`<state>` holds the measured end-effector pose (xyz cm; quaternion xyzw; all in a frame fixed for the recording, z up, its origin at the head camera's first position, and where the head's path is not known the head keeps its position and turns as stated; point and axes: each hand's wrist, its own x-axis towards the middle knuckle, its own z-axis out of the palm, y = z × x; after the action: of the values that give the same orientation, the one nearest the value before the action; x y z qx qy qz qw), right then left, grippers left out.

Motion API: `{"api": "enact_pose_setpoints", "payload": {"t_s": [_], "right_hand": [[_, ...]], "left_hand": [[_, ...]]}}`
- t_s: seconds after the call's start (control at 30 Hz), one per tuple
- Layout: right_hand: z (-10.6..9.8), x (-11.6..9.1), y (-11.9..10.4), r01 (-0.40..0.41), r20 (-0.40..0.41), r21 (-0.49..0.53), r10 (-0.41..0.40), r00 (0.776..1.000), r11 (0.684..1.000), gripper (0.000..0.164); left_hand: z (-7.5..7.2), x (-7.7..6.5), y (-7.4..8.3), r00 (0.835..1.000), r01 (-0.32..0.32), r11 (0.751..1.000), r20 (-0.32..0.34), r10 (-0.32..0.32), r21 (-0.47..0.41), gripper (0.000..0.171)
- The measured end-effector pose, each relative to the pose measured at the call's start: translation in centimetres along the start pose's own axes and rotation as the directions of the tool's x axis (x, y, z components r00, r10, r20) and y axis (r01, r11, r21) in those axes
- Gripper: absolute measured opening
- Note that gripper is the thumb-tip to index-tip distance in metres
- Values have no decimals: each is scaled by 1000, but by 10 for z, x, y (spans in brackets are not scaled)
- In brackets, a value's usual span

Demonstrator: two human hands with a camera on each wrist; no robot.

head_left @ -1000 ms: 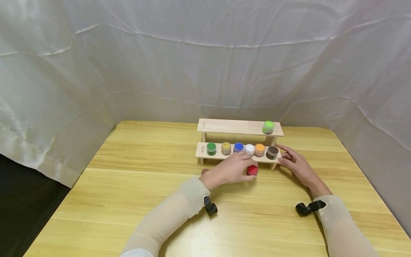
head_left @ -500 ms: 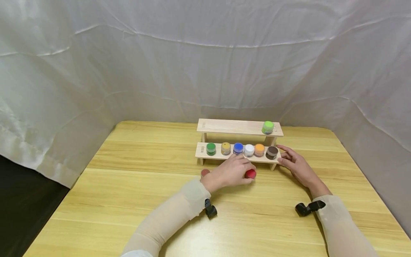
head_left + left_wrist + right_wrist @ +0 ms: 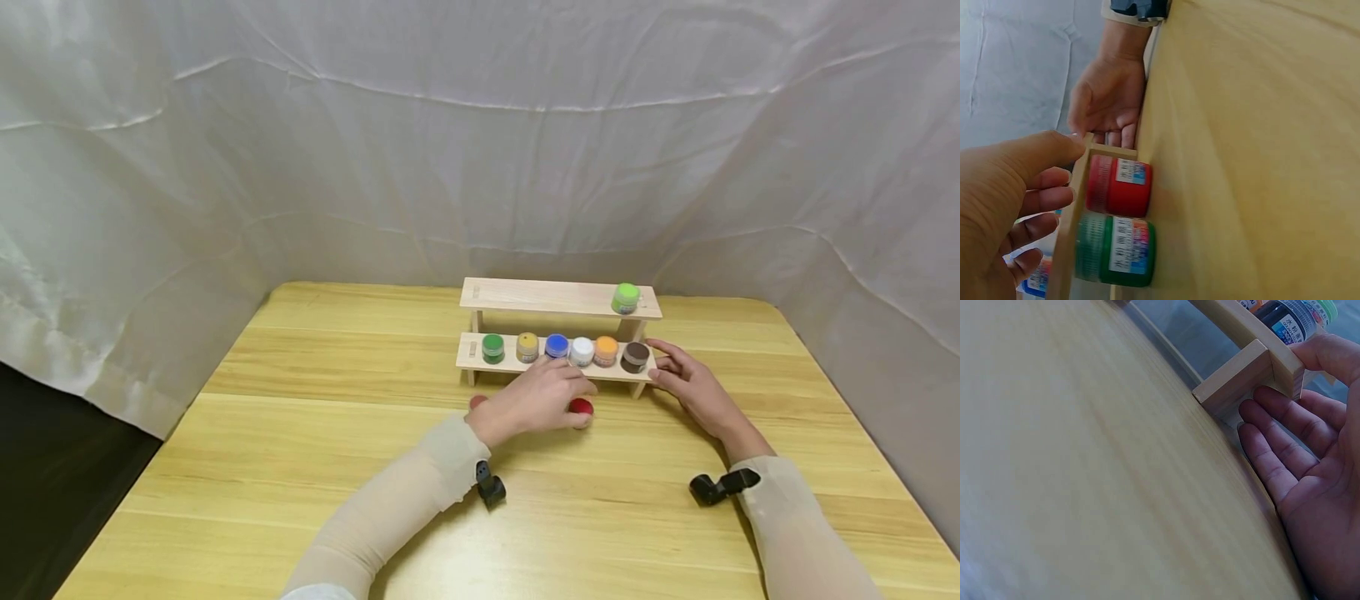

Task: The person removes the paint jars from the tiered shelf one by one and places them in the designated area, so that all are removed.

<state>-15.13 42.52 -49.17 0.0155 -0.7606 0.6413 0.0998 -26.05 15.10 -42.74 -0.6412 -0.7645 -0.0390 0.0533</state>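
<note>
In the head view my left hand (image 3: 542,397) hovers in front of the wooden two-tier rack (image 3: 558,293). Its thumb and fingers are spread above a red paint jar (image 3: 581,408), apart from the lid in the left wrist view. The red jar stands on the table beside a green paint jar (image 3: 1132,251), which my hand hides in the head view. My right hand (image 3: 697,392) pinches the right end of the rack's lower shelf, thumb on the near side and fingers beyond it. The nearest jar to it is dark brown (image 3: 635,357).
The lower shelf also bears green (image 3: 492,348), ochre (image 3: 527,347), blue (image 3: 557,346), white (image 3: 581,351) and orange (image 3: 606,350) jars. A light green jar (image 3: 626,298) sits on the upper shelf. A reddish-brown jar (image 3: 477,402) is partly hidden behind my left wrist.
The red jar has come down and slightly left onto the table, and my left hand has let go of it. My right hand has stayed at the rack's end.
</note>
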Motion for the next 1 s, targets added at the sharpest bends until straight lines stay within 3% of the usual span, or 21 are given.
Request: {"api": "enact_pose_setpoints", "payload": {"t_s": [0.33, 0.67, 1.0], "right_hand": [[0, 0, 1, 4, -4, -8, -4, 1000, 1000, 58], [0, 0, 0, 22, 9, 33, -23, 1000, 999, 58], [0, 0, 0, 12, 10, 18, -12, 1000, 1000, 59]], "left_hand": [[-18, 8, 1, 998, -1, 1000, -57, 0, -19, 40], [-34, 18, -4, 989, -16, 996, -148, 2, -91, 39], [-49, 35, -15, 981, 55, 984, -172, -85, -171, 40]]}}
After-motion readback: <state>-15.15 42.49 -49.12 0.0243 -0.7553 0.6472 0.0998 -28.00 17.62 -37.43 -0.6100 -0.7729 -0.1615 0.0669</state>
